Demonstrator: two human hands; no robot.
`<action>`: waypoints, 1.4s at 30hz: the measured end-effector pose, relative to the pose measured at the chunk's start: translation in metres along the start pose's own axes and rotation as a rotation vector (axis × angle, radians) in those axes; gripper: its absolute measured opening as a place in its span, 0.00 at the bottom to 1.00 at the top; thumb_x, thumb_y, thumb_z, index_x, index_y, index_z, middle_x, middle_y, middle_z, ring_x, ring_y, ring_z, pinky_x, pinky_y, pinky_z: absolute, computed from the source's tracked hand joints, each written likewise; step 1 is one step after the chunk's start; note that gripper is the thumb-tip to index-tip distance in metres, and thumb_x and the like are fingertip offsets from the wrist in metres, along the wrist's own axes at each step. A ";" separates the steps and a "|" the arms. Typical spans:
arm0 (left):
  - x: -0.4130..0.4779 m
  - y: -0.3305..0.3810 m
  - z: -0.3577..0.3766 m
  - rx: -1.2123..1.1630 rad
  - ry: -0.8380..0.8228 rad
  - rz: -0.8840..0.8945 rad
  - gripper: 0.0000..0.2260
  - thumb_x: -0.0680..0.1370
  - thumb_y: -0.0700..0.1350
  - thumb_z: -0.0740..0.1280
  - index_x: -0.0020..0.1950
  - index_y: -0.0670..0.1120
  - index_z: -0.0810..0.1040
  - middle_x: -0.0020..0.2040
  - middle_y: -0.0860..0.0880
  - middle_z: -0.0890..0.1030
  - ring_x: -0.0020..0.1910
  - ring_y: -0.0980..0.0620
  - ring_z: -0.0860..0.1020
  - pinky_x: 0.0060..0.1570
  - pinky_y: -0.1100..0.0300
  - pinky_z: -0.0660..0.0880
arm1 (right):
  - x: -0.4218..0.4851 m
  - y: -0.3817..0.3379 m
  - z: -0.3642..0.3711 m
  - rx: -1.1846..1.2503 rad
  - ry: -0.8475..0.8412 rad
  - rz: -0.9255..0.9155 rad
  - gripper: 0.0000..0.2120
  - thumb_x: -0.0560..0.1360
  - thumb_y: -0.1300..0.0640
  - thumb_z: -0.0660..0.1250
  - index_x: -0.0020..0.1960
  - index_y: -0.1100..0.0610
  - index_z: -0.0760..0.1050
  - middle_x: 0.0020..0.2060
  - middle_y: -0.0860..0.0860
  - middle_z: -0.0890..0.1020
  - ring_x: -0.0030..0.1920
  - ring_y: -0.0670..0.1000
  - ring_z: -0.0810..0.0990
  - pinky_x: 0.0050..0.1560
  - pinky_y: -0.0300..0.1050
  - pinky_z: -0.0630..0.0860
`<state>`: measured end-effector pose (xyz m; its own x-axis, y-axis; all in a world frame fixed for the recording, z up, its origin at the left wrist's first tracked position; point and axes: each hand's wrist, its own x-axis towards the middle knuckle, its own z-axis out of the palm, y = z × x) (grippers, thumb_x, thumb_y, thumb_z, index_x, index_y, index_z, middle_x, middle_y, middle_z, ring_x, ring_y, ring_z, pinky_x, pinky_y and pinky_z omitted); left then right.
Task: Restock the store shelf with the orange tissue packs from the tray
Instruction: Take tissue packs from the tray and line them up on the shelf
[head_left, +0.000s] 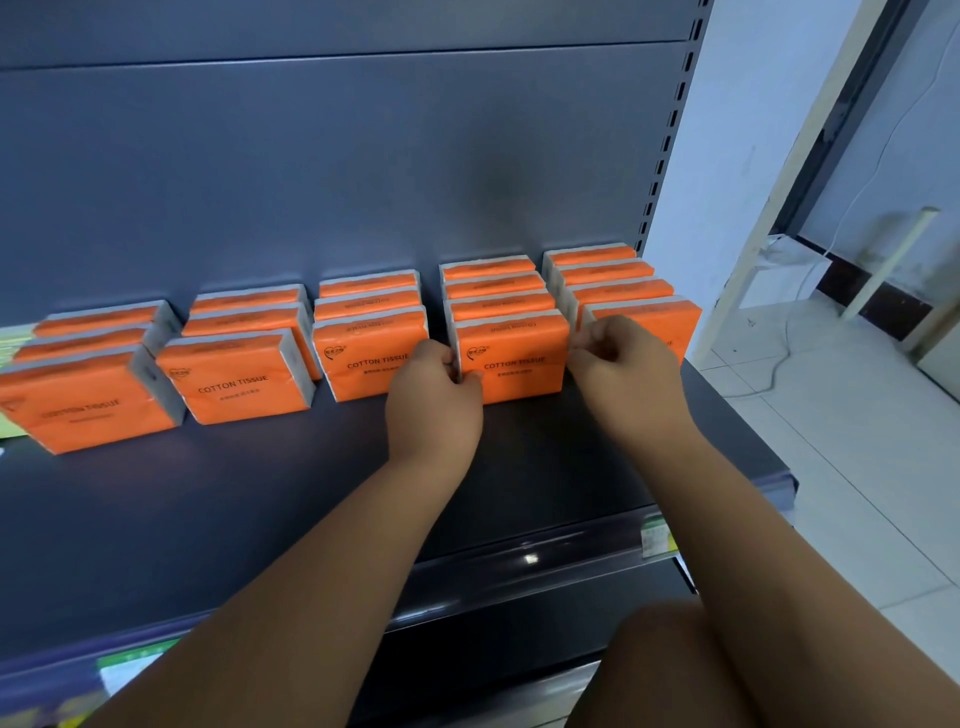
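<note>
Left hand (434, 400): fingers curled, thumb and fingertips pinching the left edge of the front pack (514, 358), which stands upright on its long edge with its "COTTON TISSUE" face towards the viewer.

Right hand (626, 374): fingers curled close together at the right edge of the same pack, in the gap beside the neighbouring pack (675, 317). The fingertips are blurred, so it cannot be told whether they grip either pack.

The held pack heads the fourth of five rows of orange tissue packs (234, 379). The rows run from the back of the shelf (260, 493) towards its front edge, upright and one pack behind another: three packs in each of the three left rows, four in each of the two right rows. The fifth row stands at the shelf's right rear corner, against the slotted upright (670, 130).

All rows keep to the rear half of the shelf, near the grey back panel (363, 156). A price rail (545, 545) runs along the front edge. To the right lie a tiled floor (857, 441) and a white cable (779, 358).
</note>
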<state>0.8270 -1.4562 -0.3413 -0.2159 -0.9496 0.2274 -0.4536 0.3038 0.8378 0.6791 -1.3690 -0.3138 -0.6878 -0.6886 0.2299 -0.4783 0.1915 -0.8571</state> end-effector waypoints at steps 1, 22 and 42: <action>0.000 0.000 0.000 -0.002 0.000 -0.004 0.05 0.79 0.43 0.71 0.52 0.48 0.77 0.48 0.52 0.81 0.47 0.54 0.78 0.46 0.59 0.72 | 0.000 0.001 -0.001 -0.007 0.018 0.016 0.04 0.75 0.59 0.66 0.45 0.53 0.79 0.39 0.47 0.82 0.42 0.47 0.80 0.39 0.41 0.71; -0.009 0.016 -0.011 0.072 0.004 -0.051 0.07 0.79 0.40 0.68 0.49 0.50 0.72 0.43 0.58 0.73 0.41 0.59 0.72 0.36 0.69 0.64 | 0.003 0.023 -0.022 -0.123 0.104 0.072 0.09 0.75 0.55 0.62 0.38 0.54 0.76 0.34 0.49 0.79 0.39 0.52 0.77 0.40 0.48 0.73; -0.124 0.001 -0.246 0.689 0.329 0.236 0.29 0.80 0.57 0.58 0.71 0.37 0.75 0.73 0.38 0.74 0.73 0.37 0.69 0.76 0.47 0.62 | -0.169 -0.154 0.077 -0.052 -0.313 -0.652 0.23 0.82 0.47 0.60 0.74 0.54 0.70 0.69 0.49 0.74 0.71 0.50 0.69 0.70 0.47 0.68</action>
<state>1.0654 -1.3575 -0.2464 -0.1557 -0.7959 0.5851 -0.8830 0.3777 0.2788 0.9107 -1.3363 -0.2563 -0.0688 -0.8407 0.5371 -0.7683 -0.2988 -0.5661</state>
